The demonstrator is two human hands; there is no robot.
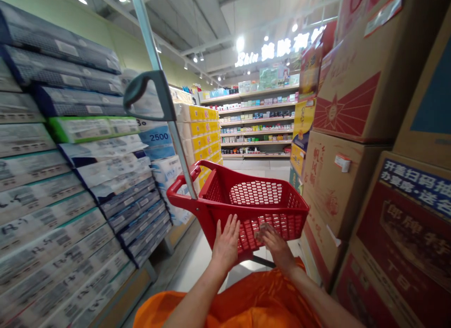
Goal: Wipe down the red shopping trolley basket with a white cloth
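Note:
A red plastic shopping cart with a perforated basket stands sideways in front of me. From its left end rises a metal pole with a grey loop handle. My left hand is open, its fingers stretched out against or just in front of the cart's near side; whether it touches I cannot tell. My right hand is at the perforated side wall, its fingers closed on a small crumpled greyish-brown cloth. The inside floor of the basket is mostly hidden by its near wall.
Wrapped paper packs are stacked high on the left, with yellow and white packs beyond. Cardboard cartons rise close on the right. Shelves of small goods stand at the far end. Orange clothing covers my lap.

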